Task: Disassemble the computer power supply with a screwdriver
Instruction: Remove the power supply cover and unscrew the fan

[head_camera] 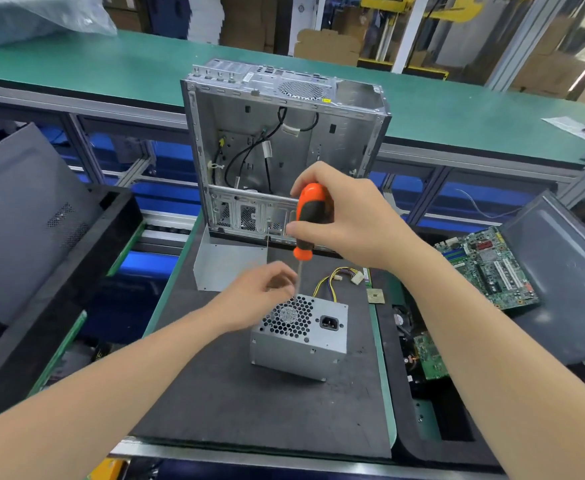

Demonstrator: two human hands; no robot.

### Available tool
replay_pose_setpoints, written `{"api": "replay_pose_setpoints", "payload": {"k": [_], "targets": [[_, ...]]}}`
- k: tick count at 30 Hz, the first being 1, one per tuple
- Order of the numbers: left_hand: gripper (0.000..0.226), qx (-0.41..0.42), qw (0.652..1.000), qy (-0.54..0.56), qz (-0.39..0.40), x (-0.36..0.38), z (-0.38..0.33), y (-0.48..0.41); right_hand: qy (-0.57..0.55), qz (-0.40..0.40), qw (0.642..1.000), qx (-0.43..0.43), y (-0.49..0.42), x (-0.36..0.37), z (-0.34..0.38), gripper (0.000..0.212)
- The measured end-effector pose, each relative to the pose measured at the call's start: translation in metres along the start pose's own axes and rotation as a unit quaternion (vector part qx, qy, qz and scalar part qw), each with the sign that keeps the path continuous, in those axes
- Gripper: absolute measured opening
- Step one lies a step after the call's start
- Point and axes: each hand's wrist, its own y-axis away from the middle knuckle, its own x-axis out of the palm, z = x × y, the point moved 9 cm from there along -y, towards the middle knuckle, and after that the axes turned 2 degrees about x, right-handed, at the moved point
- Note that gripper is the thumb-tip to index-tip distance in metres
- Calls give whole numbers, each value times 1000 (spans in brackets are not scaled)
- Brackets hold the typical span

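Observation:
A grey metal power supply (322, 355) stands on the dark mat (249, 403), its honeycomb fan grille and black socket facing up. Yellow and black wires (329, 282) trail from its far side. My right hand (350, 220) grips the orange and black screwdriver (310, 216) upright, with the shaft pointing down to the far left edge of the grille. My left hand (256, 299) rests at the unit's top left corner, fingers pinched around the lower shaft near the tip. The tip itself is hidden by my fingers.
An empty computer case (284, 147) stands open behind the mat, with a loose metal plate (225, 261) leaning in front. A motherboard (488, 268) and a small chip (376, 296) lie to the right. Dark panels sit at left (24, 220) and right (561, 271).

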Motion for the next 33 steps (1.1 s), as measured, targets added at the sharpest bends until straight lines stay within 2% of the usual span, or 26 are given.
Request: {"api": "replay_pose_setpoints", "payload": {"k": [2,5,8,10,13,18,23,26,29,31,33], "targets": [[13,-18,995,-74,66,16,-3,-5,3,1,1000,1,5,-4,-4,38],[19,-41,968,-227,98,20,-1,-15,5,7,1000,2,12,-7,-12,33],[36,-81,945,-266,171,29,4,-26,-2,14,1000,3,20,-9,-20,30],[53,-94,934,-273,211,34,6,-32,-11,18,1000,-2,25,-11,-24,29],[70,-104,938,-240,228,38,5,-37,-11,15,1000,-7,31,-17,-31,30],[69,-146,952,-160,216,41,16,-33,-26,1,1000,1,38,-32,-46,31],[63,-173,969,-92,148,36,24,-26,-50,-5,999,-9,39,-36,-51,31],[60,-139,969,-156,129,34,15,-22,-62,1,998,-22,40,-30,-47,29],[56,-99,949,-264,139,33,1,-19,-86,12,996,-36,43,-19,-39,25],[49,-111,941,-266,177,34,-1,-16,-94,16,995,-38,46,-12,-35,24],[60,-158,929,-237,238,37,2,-9,-98,19,994,-32,47,-7,-31,23]]}}
